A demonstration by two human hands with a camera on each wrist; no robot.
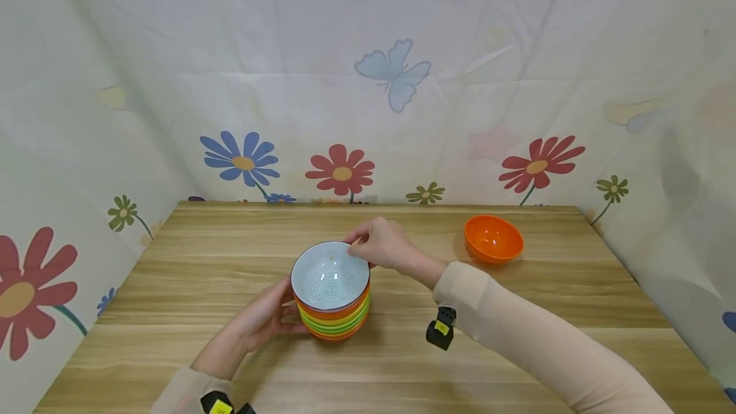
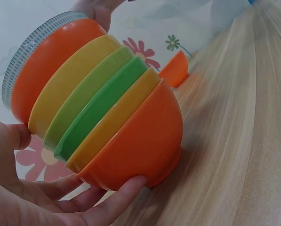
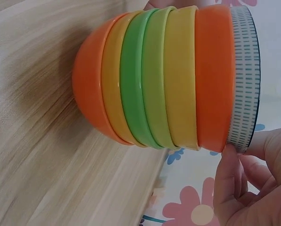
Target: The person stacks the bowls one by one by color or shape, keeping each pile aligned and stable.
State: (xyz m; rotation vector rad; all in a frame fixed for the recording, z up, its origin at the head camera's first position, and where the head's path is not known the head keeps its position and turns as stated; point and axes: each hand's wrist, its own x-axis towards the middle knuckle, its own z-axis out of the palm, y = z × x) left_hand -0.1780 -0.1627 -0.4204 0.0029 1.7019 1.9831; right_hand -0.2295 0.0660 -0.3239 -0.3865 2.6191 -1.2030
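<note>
In the head view a stack of colored bowls (image 1: 336, 321) stands left of the table's middle. Orange, yellow and green bowls are nested in it, with a white bowl (image 1: 330, 276) on top. The top bowl has a dark rim, light rings inside and a dashed pattern (image 3: 244, 80) outside. My right hand (image 1: 381, 245) pinches this bowl's rim at its far right side. On the stack's left side rests my left hand (image 1: 266, 313), thumb near a yellow bowl (image 2: 74, 77) and loosely extended fingers along the lowest orange bowl (image 2: 140, 141).
A separate orange bowl (image 1: 493, 239) sits at the back right of the wooden table (image 1: 230, 235). Behind the table hangs a white cloth (image 1: 287, 82) printed with flowers and a butterfly. More printed cloth lines both sides.
</note>
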